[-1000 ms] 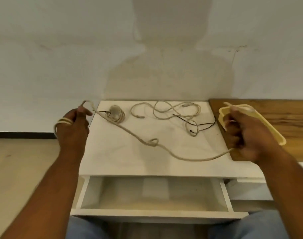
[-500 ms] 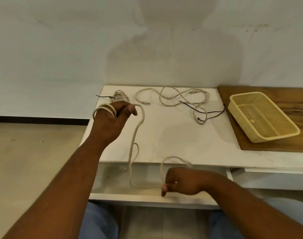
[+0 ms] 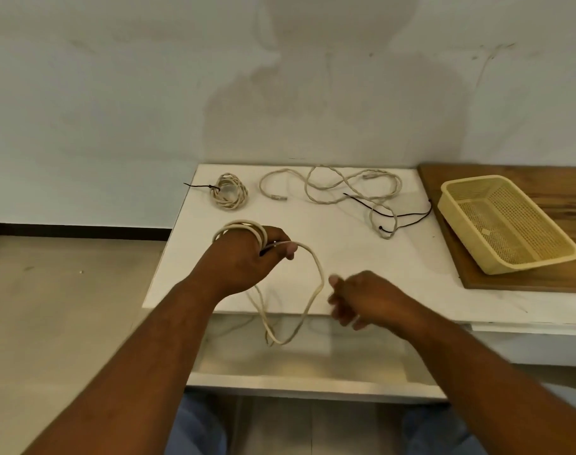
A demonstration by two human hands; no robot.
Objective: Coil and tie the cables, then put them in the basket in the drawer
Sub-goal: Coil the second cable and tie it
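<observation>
The right hand (image 3: 362, 300) has risen from the drawer (image 3: 312, 385) front, and the slack has shortened. The cable (image 3: 260, 234) hangs in one loop left of the basket (image 3: 526, 262). Farther left of the basket, the left hand (image 3: 244, 261) grips coils wound round its fingers. The right hand is blurred, so its grip cannot be told.

One pale cable (image 3: 316, 277) is wound in several loops round the fingers of the left grip (image 3: 244, 261); its free length hangs in a loop off the front edge of the desk (image 3: 352, 257), above the open drawer (image 3: 312, 366). A coiled cable (image 3: 229, 192), tied with black, lies back left, and a loose cable (image 3: 329, 187) sprawls mid-back. The yellow mesh basket (image 3: 509, 224) sits upright at the right.
</observation>
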